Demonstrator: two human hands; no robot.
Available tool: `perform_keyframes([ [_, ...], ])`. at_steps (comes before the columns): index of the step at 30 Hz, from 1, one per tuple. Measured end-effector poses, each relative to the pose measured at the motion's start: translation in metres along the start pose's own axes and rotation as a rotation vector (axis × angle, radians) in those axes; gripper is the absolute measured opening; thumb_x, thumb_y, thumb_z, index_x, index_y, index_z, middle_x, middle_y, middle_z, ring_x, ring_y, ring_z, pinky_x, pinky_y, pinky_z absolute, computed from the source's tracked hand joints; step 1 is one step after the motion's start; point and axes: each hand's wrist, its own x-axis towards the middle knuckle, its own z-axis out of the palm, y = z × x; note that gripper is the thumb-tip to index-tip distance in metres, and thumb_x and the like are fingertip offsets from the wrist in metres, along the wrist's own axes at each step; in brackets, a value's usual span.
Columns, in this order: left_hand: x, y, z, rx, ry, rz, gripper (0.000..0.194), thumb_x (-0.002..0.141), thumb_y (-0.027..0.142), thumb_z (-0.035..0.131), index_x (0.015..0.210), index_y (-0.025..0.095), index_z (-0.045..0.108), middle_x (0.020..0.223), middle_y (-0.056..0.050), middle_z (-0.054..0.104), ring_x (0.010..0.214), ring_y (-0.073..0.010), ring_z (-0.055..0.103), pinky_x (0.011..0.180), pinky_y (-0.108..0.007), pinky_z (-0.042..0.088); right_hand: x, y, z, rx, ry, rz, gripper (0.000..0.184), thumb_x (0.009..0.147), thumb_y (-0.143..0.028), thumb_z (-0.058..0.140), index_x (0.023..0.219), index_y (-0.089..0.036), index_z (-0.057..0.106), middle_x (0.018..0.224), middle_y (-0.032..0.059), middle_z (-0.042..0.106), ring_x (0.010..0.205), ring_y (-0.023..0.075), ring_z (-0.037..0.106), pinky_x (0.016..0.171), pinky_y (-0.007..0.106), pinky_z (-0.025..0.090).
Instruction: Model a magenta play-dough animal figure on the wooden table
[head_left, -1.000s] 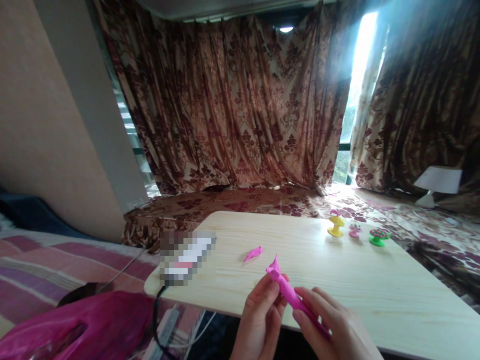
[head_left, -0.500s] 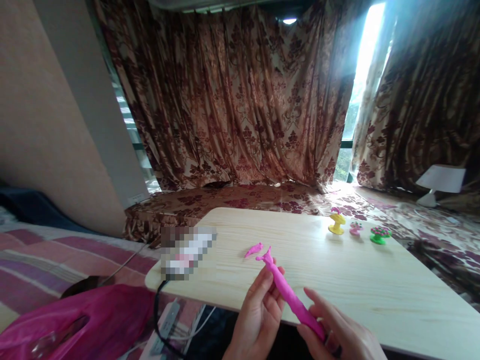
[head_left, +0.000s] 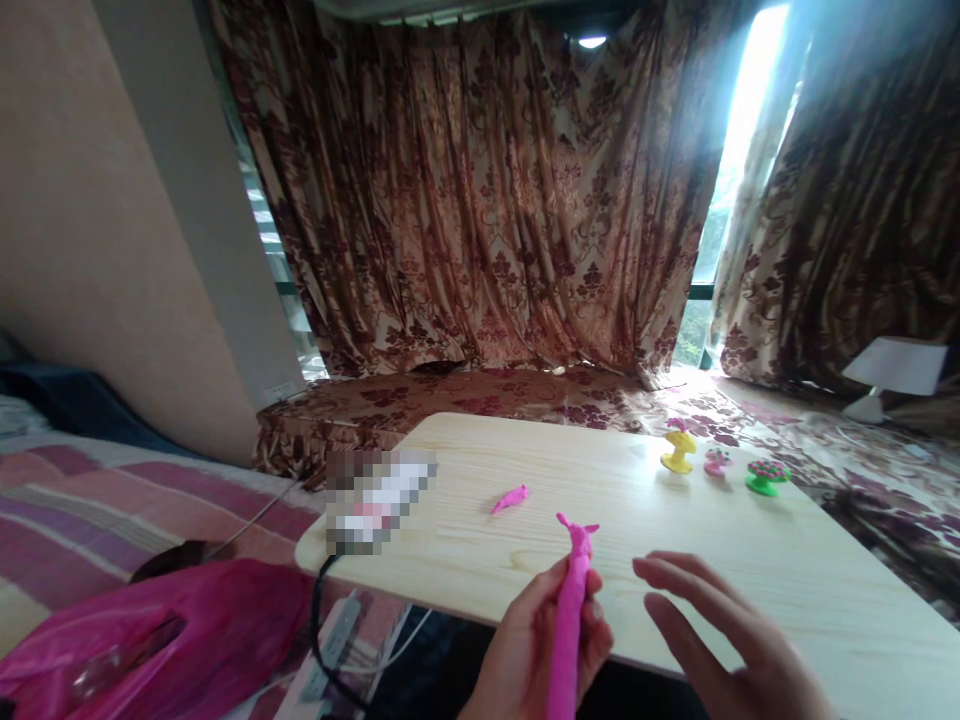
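Observation:
A long roll of pink modelling clay [head_left: 570, 620] stands nearly upright in my left hand [head_left: 529, 635], its far end split into thin prongs. The thumb and fingers of that hand close around it, and its lower end runs out of the picture. To the right, my right hand [head_left: 731, 630] is apart from the clay, thumb and fingers spread with nothing between them. A small tapered piece of pink clay [head_left: 511, 498] lies on the pale wooden table [head_left: 465, 450], beyond my left hand.
Yellow [head_left: 679, 452], pink [head_left: 717, 461] and green mushroom-shaped clay figures [head_left: 766, 477] stand at the table's right rear. A blurred-out object [head_left: 382, 505] with a black cable [head_left: 315, 620] lies on the left. A magenta bag [head_left: 225, 620] rests beside the table, and a white lamp [head_left: 892, 370] stands far right.
My right hand has let go of the clay roll and moved right, its fingers opening. My left hand has turned the roll from a slant to nearly upright.

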Motion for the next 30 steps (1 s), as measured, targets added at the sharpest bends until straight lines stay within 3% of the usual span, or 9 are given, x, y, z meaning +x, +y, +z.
perform_keyframes([
  [6,-0.008,-0.014,0.01,0.06,0.027,-0.03,0.017,0.081,0.023,0.061,0.089,0.009,0.066,0.073,-0.006,0.069,0.055,-0.0094,0.06,0.062,-0.023,0.05,0.017,0.007,0.019,0.168,-0.031,0.011,0.026,0.081,-0.023,0.06,0.106,-0.025,0.062,0.11,0.004,0.063,0.101,0.0192,0.061,0.084,0.025,0.053],
  [12,-0.011,-0.017,0.012,0.071,0.004,-0.045,0.018,0.084,0.025,0.058,0.089,0.01,0.067,0.065,-0.004,0.067,0.055,-0.0103,0.06,0.061,-0.024,0.05,0.02,-0.001,0.013,0.336,-0.113,0.094,0.014,0.082,-0.024,0.06,0.095,-0.023,0.064,0.103,0.0035,0.063,0.097,0.0179,0.061,0.082,0.023,0.051],
  [16,-0.012,-0.019,0.012,0.072,-0.012,-0.084,0.023,0.085,0.026,0.057,0.088,0.006,0.068,0.067,-0.006,0.067,0.055,-0.0107,0.059,0.062,-0.026,0.05,0.02,-0.002,0.012,0.313,-0.065,0.108,0.009,0.082,-0.025,0.06,0.09,-0.022,0.062,0.093,0.0032,0.063,0.087,0.0176,0.062,0.076,0.023,0.052],
  [19,-0.011,-0.021,0.01,0.04,-0.018,-0.06,0.016,0.082,0.023,0.06,0.089,0.011,0.068,0.068,-0.003,0.067,0.056,-0.011,0.061,0.065,-0.026,0.05,0.016,-0.004,0.015,0.287,-0.011,0.109,0.008,0.081,-0.026,0.06,0.087,-0.022,0.062,0.089,0.0036,0.062,0.081,0.0177,0.063,0.07,0.023,0.053],
  [25,-0.008,-0.022,0.012,-0.024,-0.108,0.001,0.019,0.081,0.012,0.06,0.099,0.014,0.067,0.092,-0.005,0.07,0.077,-0.0106,0.065,0.078,-0.02,0.048,0.007,-0.011,0.025,0.285,0.069,0.133,0.01,0.082,-0.026,0.059,0.09,-0.021,0.062,0.094,0.0068,0.059,0.085,0.0191,0.062,0.073,0.026,0.054],
  [30,-0.009,-0.021,0.013,0.069,-0.138,0.048,0.019,0.08,0.011,0.062,0.098,0.013,0.068,0.088,-0.006,0.07,0.081,-0.011,0.065,0.078,-0.016,0.046,0.009,-0.015,0.028,0.269,0.078,0.13,0.009,0.081,-0.025,0.061,0.089,-0.02,0.062,0.094,0.0065,0.059,0.085,0.0189,0.061,0.072,0.026,0.054],
])
